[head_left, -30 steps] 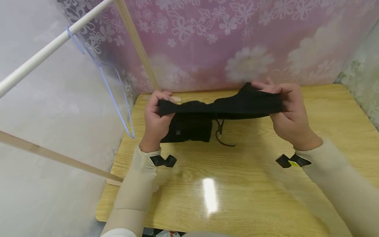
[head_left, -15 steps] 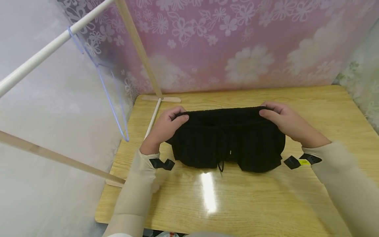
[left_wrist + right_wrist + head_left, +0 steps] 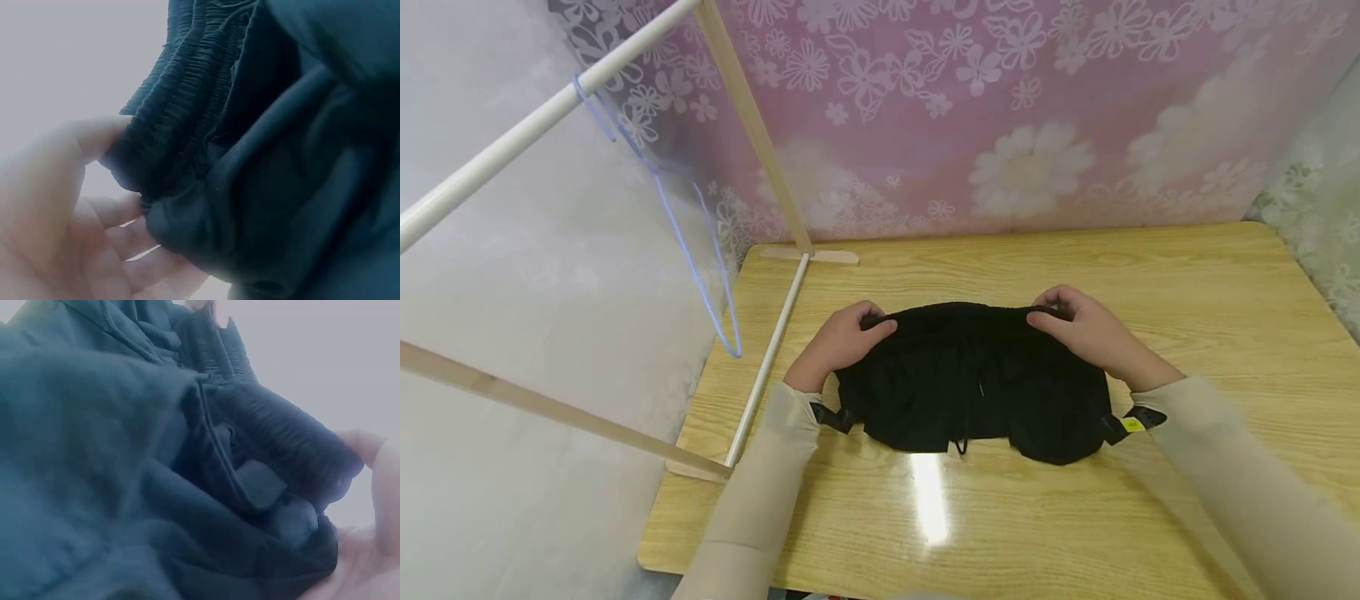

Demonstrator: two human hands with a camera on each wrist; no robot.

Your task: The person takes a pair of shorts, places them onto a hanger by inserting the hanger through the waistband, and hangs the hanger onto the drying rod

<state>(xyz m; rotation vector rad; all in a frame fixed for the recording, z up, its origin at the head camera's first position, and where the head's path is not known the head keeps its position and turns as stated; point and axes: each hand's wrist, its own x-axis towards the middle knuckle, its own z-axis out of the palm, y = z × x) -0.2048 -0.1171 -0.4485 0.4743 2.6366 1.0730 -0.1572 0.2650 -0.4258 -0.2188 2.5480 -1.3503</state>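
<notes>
Your left hand (image 3: 842, 337) and right hand (image 3: 1084, 333) hold a black garment (image 3: 917, 383) by its gathered waistband (image 3: 958, 313), spread between them over the wood-grain surface (image 3: 1045, 533). The grip of each is closed to a pinch, thumb and fingers on opposite sides of the band near its ends. A cord loop (image 3: 962, 448) pokes past the lower edge near the middle; whether that edge touches the surface you cannot tell. At left, a blue hanger (image 3: 696, 275) hangs from a white bar (image 3: 542, 122), before a pink floral backdrop (image 3: 910, 142).
</notes>
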